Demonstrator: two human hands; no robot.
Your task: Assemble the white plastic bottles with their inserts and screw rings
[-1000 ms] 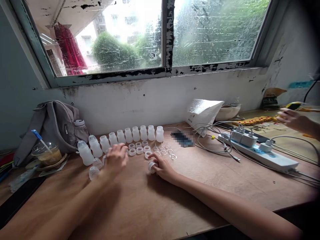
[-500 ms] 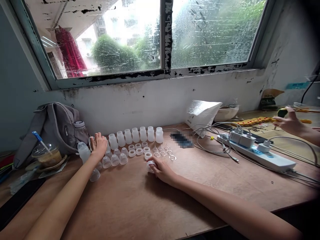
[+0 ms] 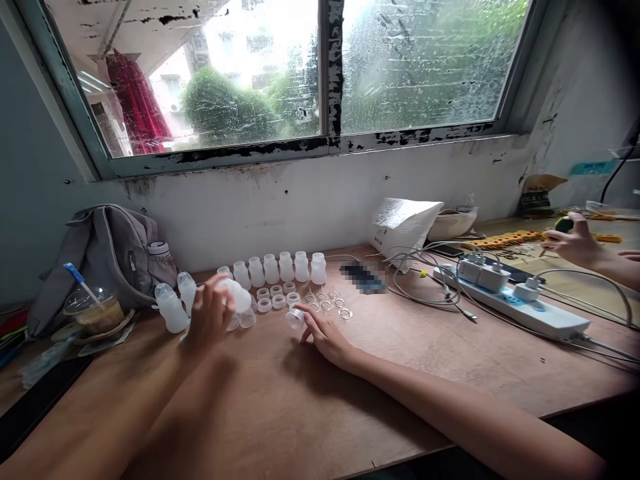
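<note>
My left hand [image 3: 206, 317], slightly blurred, is closed round a frosted baby bottle [image 3: 239, 297], lifted above the table and tilted with one end toward the right. With thumb and fingers, my right hand [image 3: 324, 337] grips a translucent screw ring [image 3: 295, 319] just above the tabletop. Frosted bottles [image 3: 271, 268] stand in a row at the back. In front of them lie several white rings [image 3: 279, 302] and flat clear round pieces [image 3: 345, 313]. Clear dome caps [image 3: 247, 318] are partly hidden behind my left hand. Two capped bottles [image 3: 171, 311] stand left of it.
At the left are a grey backpack [image 3: 115, 247], a drink cup [image 3: 95, 313] with a straw and a black flat object [image 3: 45, 400]. A white pouch [image 3: 405, 230], tangled cables and a power strip [image 3: 520, 310] lie right. Another person's hand [image 3: 575, 243] holds a tool there.
My left hand has picked up a bottle and moved it right and nearer, uncovering the capped bottles. My right hand has shifted slightly, with the ring turned a little in its fingers.
</note>
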